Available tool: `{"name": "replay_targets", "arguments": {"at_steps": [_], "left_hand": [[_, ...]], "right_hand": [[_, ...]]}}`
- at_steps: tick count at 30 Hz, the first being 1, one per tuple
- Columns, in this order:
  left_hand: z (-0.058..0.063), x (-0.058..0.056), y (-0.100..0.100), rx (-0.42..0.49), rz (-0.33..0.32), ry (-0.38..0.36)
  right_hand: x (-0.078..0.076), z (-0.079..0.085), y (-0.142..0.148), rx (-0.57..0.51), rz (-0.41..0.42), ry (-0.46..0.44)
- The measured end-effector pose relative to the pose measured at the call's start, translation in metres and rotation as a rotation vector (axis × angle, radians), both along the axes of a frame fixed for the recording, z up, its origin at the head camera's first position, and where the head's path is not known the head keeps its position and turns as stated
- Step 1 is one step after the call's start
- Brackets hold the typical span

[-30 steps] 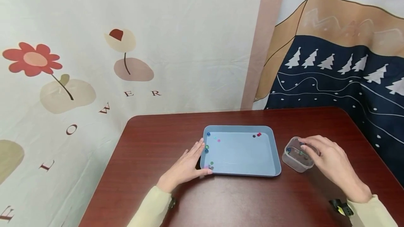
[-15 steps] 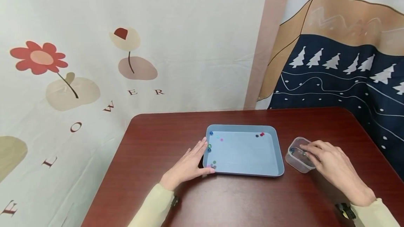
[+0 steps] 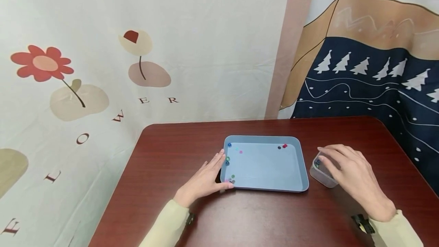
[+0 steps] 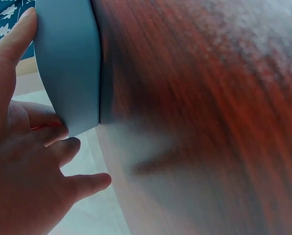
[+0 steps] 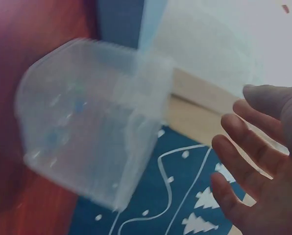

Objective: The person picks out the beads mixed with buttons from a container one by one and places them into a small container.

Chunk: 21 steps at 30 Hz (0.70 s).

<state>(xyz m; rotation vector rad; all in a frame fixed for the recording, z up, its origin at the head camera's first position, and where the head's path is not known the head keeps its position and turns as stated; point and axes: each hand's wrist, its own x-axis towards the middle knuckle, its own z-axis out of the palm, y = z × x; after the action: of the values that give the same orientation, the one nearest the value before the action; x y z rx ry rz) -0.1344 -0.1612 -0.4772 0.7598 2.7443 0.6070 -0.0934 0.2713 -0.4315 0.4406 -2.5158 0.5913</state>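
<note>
My left hand (image 3: pixel 203 183) rests with fingers extended along the left side of a shallow blue tray (image 3: pixel 264 190), thumb at its near left corner. In the left wrist view the thumb and fingertips touch the tray's outer wall (image 4: pixel 70 63). Small round coloured beads lie in the tray, such as a blue one (image 3: pixel 229 145) and a pink one (image 3: pixel 241 152). My right hand (image 3: pixel 354 174) is over a clear plastic container (image 3: pixel 321 178), fingers loosely bent and thumb apart, nothing visible between them. Blue beads (image 5: pixel 80 105) show through the container's wall; my hand hides part of its opening.
The container stands just right of the tray on the dark red-brown wooden table (image 3: pixel 178 144). Behind the table hangs a pale cloth with printed flowers (image 3: pixel 212 48); a navy cloth with white trees (image 3: pixel 363 83) hangs at the right.
My right hand dipped its fingertips into the container, then rose and shifted slightly left over it, thumb and fingers spreading apart. My left hand has stayed at the tray's left side.
</note>
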Motion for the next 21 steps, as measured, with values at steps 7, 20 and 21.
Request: {"name": "replay_targets", "arguments": {"at_steps": [7,20,21], "left_hand": [[0.000,0.000,0.000,-0.004,0.004,0.004],[-0.001,-0.001,-0.001,0.006,0.003,0.000],[-0.001,0.000,-0.001,0.006,0.004,0.000]], "right_hand": [[-0.004,0.009,-0.023,-0.084,0.004,0.017],[-0.026,0.011,-0.073,-0.201,0.112,-0.034],[-0.029,0.010,-0.076,-0.205,0.128,-0.036]]}}
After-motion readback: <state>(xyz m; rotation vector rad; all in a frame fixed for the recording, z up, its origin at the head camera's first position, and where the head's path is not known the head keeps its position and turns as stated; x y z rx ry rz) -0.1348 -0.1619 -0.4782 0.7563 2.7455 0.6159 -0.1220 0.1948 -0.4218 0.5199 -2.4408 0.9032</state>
